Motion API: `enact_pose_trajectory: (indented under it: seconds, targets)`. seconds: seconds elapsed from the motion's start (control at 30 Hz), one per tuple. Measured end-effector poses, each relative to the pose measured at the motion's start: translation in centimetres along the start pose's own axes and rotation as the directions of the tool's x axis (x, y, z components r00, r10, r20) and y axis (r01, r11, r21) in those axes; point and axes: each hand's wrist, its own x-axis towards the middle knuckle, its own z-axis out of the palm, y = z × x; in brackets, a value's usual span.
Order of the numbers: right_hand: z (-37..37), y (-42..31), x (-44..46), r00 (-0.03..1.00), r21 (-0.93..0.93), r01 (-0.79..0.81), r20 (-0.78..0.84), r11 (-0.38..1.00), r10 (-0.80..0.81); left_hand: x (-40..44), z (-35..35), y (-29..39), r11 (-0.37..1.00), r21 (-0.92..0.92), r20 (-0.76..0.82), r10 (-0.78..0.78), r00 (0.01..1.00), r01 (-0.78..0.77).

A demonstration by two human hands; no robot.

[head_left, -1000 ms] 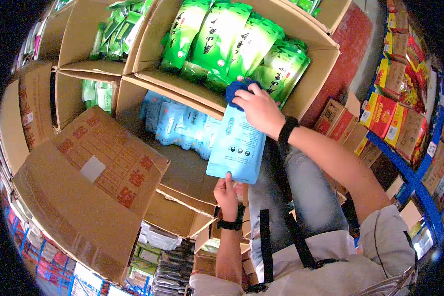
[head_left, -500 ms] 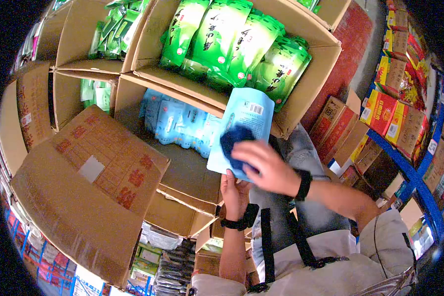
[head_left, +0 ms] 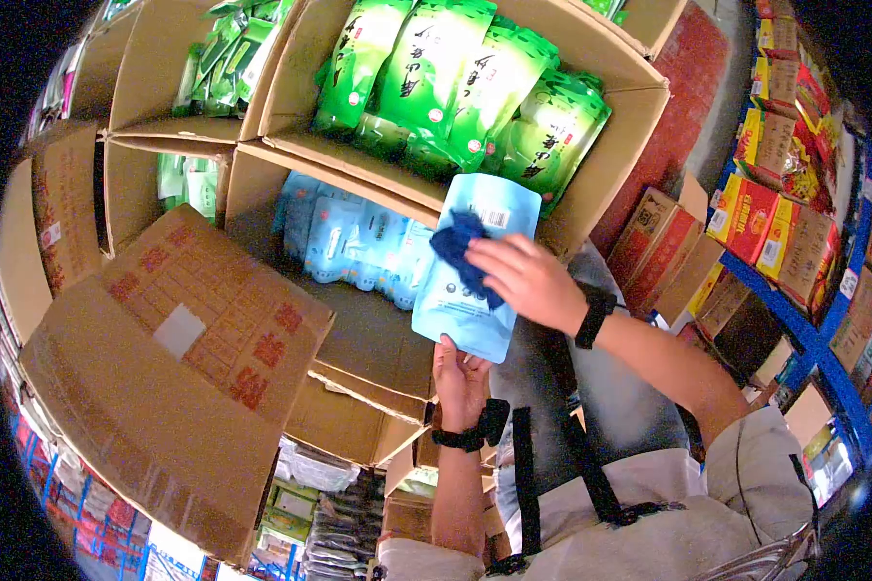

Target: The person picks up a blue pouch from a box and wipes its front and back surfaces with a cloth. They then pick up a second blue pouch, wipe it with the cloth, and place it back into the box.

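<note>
A light blue pouch with a barcode and printed text is held by its lower edge in my left hand, thumb on the front. My right hand grips a dark blue cloth and presses it on the pouch's printed face, just below the barcode. The cloth covers part of the print. Behind the pouch, several similar blue pouches stand in an open cardboard box. Just above, green pouches fill another cardboard box.
A large cardboard flap with red print juts out at the left. More boxes with green packets sit at the upper left. At the right, a blue rack carries red and yellow cartons.
My right hand and the cloth have moved up the pouch, uncovering print on its lower part. The pouch has shifted slightly right, still in my left hand.
</note>
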Motion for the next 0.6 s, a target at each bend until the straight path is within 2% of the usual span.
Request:
enact_pose_trajectory:
  seconds: [0.07, 0.13, 0.23, 0.27, 0.33, 0.37, 0.4, 0.47, 0.5, 0.53, 0.57, 0.6]
  targets:
    - [-0.5, 0.8, 1.0, 0.993, -0.024, -0.100, -0.073, 0.995, 0.098, -0.4, 0.2, 0.2, 0.999, 0.051, 0.041, 0.006, 0.999, -0.008]
    - [-0.6, 2.4, 1.9, 0.967, 0.103, -0.214, -0.121, 0.971, 0.226, -0.6, 0.8, 0.4, 0.998, 0.060, 0.058, 0.021, 0.998, -0.025]
    - [-0.6, 4.8, 3.8, 0.910, 0.085, -0.317, -0.255, 0.945, 0.328, -0.4, 1.0, 0.7, 0.997, 0.067, 0.095, 0.039, 0.995, -0.045]
    - [-0.8, 5.7, 4.4, 0.849, 0.126, -0.463, -0.222, 0.877, 0.480, -0.4, 0.9, 0.8, 0.997, 0.066, 0.112, 0.041, 0.993, -0.049]
    - [-1.0, 7.8, 5.0, 0.690, 0.282, -0.592, -0.307, 0.755, 0.655, -0.4, 0.9, 0.8, 0.997, 0.065, 0.094, 0.038, 0.995, -0.044]
    - [-1.8, 8.0, 5.1, 0.569, 0.396, -0.697, -0.202, 0.598, 0.797, -0.3, 0.9, 0.8, 0.997, 0.065, 0.074, 0.031, 0.997, -0.036]
    - [-1.3, 8.7, 4.1, 0.628, 0.406, -0.592, -0.310, 0.696, 0.714, -0.3, 0.9, 0.8, 0.997, 0.066, 0.073, 0.030, 0.997, -0.035]
    - [-1.7, 6.6, 2.5, 0.700, 0.476, -0.468, -0.315, 0.745, 0.641, -0.3, 0.9, 0.6, 0.999, 0.034, 0.043, 0.004, 0.999, -0.006]
    - [-1.6, 5.3, 1.2, 0.767, 0.392, -0.445, -0.296, 0.805, 0.569, -0.3, 0.8, 0.4, 0.999, 0.032, 0.041, -0.003, 0.999, 0.002]
    - [-2.2, 3.1, 0.3, 0.818, 0.383, -0.427, -0.224, 0.820, 0.530, -0.2, 0.7, 0.2, 0.999, 0.027, 0.044, -0.019, 0.999, 0.018]
    - [-2.6, 1.1, -0.8, 0.830, 0.400, -0.470, -0.103, 0.787, 0.548, -0.1, 0.7, 0.1, 0.999, 0.021, 0.049, -0.030, 0.998, 0.029]
    - [-2.1, -0.4, -2.2, 0.832, 0.426, -0.482, -0.052, 0.765, 0.553, 0.0, 0.6, 0.0, 0.999, 0.020, 0.049, -0.030, 0.998, 0.029]
